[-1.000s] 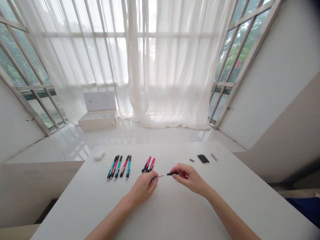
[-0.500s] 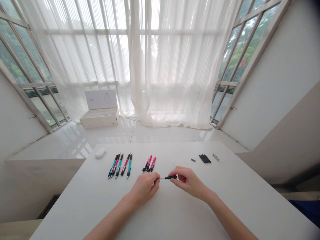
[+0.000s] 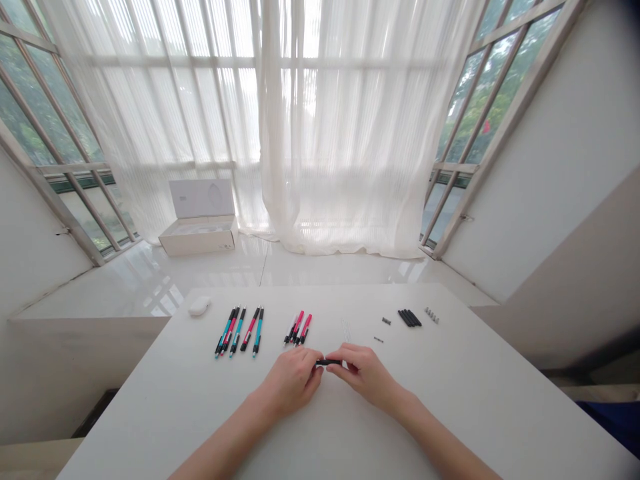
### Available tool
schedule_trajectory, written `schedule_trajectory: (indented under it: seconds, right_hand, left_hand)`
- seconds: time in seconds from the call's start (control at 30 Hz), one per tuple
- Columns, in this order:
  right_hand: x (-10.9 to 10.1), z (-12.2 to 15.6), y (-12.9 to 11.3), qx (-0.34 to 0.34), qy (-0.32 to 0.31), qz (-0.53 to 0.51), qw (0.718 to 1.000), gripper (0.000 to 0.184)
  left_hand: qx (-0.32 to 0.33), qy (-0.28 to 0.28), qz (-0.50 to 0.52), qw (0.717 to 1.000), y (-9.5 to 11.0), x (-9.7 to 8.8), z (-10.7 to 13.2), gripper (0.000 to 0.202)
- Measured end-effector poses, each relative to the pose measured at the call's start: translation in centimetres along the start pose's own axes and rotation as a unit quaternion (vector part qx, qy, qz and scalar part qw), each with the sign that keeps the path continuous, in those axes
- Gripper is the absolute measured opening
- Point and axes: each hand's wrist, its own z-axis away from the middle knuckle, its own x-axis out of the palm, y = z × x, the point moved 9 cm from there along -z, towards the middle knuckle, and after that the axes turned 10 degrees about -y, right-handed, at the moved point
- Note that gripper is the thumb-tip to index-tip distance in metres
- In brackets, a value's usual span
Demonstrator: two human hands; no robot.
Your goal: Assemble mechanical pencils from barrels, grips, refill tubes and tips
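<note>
My left hand and my right hand meet above the white table. Both grip a black pen barrel, and their fingers hide its ends. Beyond my hands lie several teal and red pens and a smaller group of pink and black pens. To the right are a small metal part, a tiny dark part, several black tubes and several silver tips. Thin transparent refills lie just above my right hand.
A white computer mouse sits near the table's far left edge. Beyond the table, an open white box stands on a glossy white ledge in front of sheer curtains.
My hands have moved closer together, and the pen's thin metal section and teal end no longer show. A tiny dark part now lies on the table. The view has shifted slightly.
</note>
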Motion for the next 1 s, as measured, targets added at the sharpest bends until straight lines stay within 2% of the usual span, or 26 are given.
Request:
schedule_trajectory:
  seconds: [0.27, 0.4, 0.6, 0.77, 0.9, 1.0]
  right_hand:
    - [0.5, 0.2, -1.0, -0.048, 0.005, 0.040, 0.998, 0.035]
    - [0.4, 0.0, -0.6, -0.017, 0.006, 0.064, 0.998, 0.041]
    - [0.6, -0.1, 0.3, 0.024, -0.016, 0.069, 0.997, 0.053]
    - [0.2, 0.2, -0.1, 0.023, -0.004, 0.055, 0.998, 0.025]
    - [0.1, 0.2, -0.1, 0.019, -0.002, 0.054, 0.998, 0.020]
    - [0.2, 0.1, 0.6, 0.035, -0.009, 0.044, 0.998, 0.023]
  left_hand:
    - [-0.014, -0.026, -0.039, 0.999, 0.3, 0.3, 0.0, 0.012]
    - [-0.011, -0.004, -0.009, 1.000, 0.3, 0.0, 0.2, 0.015]
    - [-0.016, 0.017, 0.006, 1.000, 0.2, -0.2, 0.4, 0.008]
    - [-0.007, 0.021, -0.004, 1.000, 0.1, -0.3, 0.3, 0.014]
    - [-0.010, 0.009, -0.012, 1.000, -0.3, -0.2, 0.2, 0.018]
    - [-0.013, 0.019, -0.004, 1.000, -0.6, -0.2, 0.2, 0.015]
